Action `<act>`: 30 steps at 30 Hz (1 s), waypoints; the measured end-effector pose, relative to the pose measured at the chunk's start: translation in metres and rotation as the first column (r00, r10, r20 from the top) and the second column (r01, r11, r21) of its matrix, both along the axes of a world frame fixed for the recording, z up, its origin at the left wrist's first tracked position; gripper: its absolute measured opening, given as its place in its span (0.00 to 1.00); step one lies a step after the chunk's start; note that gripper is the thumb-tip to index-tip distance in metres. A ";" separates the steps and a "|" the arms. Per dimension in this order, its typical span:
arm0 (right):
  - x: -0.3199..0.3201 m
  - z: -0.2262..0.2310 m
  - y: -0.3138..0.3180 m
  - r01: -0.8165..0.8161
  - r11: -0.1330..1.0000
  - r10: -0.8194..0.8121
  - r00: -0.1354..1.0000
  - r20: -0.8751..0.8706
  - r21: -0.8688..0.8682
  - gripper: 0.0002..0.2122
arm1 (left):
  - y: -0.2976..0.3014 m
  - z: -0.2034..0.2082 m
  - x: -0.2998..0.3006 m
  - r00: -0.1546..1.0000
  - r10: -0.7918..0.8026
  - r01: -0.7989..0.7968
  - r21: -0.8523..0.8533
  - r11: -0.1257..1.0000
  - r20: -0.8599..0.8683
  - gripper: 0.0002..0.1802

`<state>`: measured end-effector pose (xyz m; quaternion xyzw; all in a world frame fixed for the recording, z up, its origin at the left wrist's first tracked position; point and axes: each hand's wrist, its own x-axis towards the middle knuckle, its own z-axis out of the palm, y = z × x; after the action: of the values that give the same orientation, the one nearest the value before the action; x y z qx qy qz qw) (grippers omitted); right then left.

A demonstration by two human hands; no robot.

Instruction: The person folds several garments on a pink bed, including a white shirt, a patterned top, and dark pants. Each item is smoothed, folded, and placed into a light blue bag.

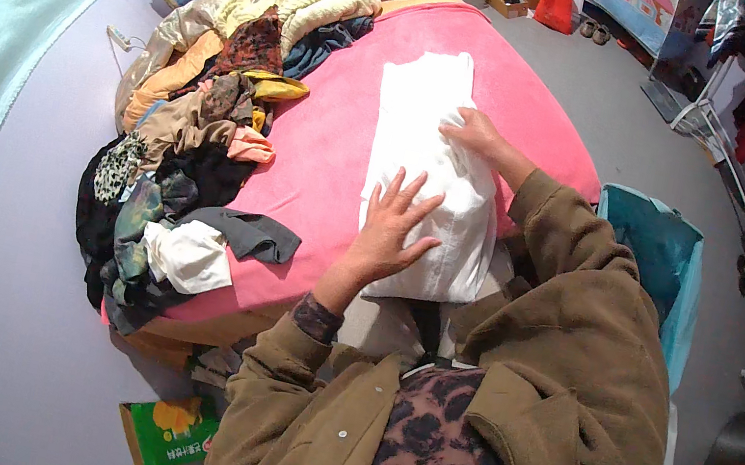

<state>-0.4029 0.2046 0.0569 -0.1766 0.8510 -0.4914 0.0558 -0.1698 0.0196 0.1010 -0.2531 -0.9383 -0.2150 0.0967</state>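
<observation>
A white garment [427, 93], folded lengthwise into a long strip, lies on a pink-covered surface [326, 155] and reaches over its near edge toward my lap. My left hand [394, 221] rests on the garment's left side with its fingers spread. Farther up, my right hand [477, 136] lies on the right edge of the cloth, its fingers stretched out over the white fabric. Creases run across the middle of the garment between the two hands. Which kind of garment it is, I cannot tell.
Heaped clothes [212, 125] cover the left side of the pink surface, with a white cloth [189, 258] at the near end. A blue fabric bin [653, 252] stands at the right. On the floor are a green carton [172, 436], a red bag [556, 8] and a metal rack [711, 123].
</observation>
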 end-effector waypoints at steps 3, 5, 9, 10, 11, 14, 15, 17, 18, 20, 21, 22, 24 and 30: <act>-0.026 0.003 -0.016 -0.241 0.913 0.239 0.970 -0.048 -0.329 0.26 | 0.012 -0.014 -0.012 0.995 0.047 -0.055 -0.080 0.995 -0.092 0.35; -0.034 0.000 -0.021 -0.067 0.971 0.035 0.990 -0.138 -0.229 0.21 | 0.012 -0.032 -0.025 0.987 0.138 -0.148 -0.128 0.981 -0.083 0.36; -0.033 -0.009 -0.010 -0.062 0.987 0.079 0.991 -0.110 0.151 0.25 | 0.001 -0.069 -0.041 0.967 0.249 -0.241 -0.126 0.962 0.053 0.38; -0.029 -0.011 -0.007 0.001 0.978 0.017 0.997 -0.080 0.210 0.28 | -0.002 -0.076 -0.043 0.961 0.265 -0.253 -0.134 0.958 0.079 0.39; -0.026 -0.011 -0.004 0.033 0.981 0.006 0.980 -0.197 0.192 0.29 | -0.004 -0.082 -0.044 0.962 0.263 -0.253 -0.123 0.960 0.071 0.40; -0.009 -0.009 -0.004 0.117 0.973 -0.032 0.923 -0.384 0.199 0.31 | -0.008 -0.088 -0.044 0.972 0.236 -0.234 -0.086 0.968 0.006 0.40; 0.000 -0.008 -0.008 0.101 0.976 -0.004 0.895 -0.445 0.194 0.32 | -0.007 -0.087 -0.044 0.973 0.229 -0.226 -0.089 0.970 0.017 0.39; 0.020 -0.011 -0.017 0.023 0.963 0.117 0.861 -0.494 0.268 0.32 | -0.006 -0.084 -0.046 0.973 0.226 -0.221 -0.100 0.970 0.038 0.39; 0.029 -0.013 -0.021 -0.048 0.952 0.214 0.810 -0.546 0.302 0.32 | -0.007 -0.083 -0.045 0.977 0.207 -0.202 -0.101 0.974 0.045 0.38; 0.040 -0.020 -0.034 -0.082 0.819 0.373 0.828 -0.419 0.567 0.32 | -0.013 -0.080 -0.043 0.981 0.185 -0.178 -0.104 0.979 0.064 0.37; 0.045 -0.024 -0.037 -0.081 0.799 0.361 0.857 -0.367 0.595 0.32 | -0.018 -0.079 -0.041 0.986 0.147 -0.145 -0.031 0.989 0.083 0.34; 0.048 -0.030 -0.040 -0.108 0.739 0.350 0.905 -0.243 0.664 0.31 | -0.026 -0.078 -0.037 0.987 0.121 -0.121 -0.007 0.993 0.102 0.31; 0.043 -0.035 -0.041 -0.077 0.760 0.357 0.879 -0.315 0.645 0.30 | -0.048 -0.076 -0.022 0.988 0.081 -0.106 0.202 0.974 0.132 0.31; 0.034 -0.025 -0.024 -0.218 0.933 0.313 0.885 -0.345 0.287 0.26 | -0.113 -0.071 0.033 0.955 0.297 -0.298 0.033 0.954 0.018 0.42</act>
<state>-0.3694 0.1807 0.0318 -0.3770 0.8657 -0.3283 -0.0241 -0.1368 -0.0930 0.0305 -0.1059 -0.9623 -0.2162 0.1263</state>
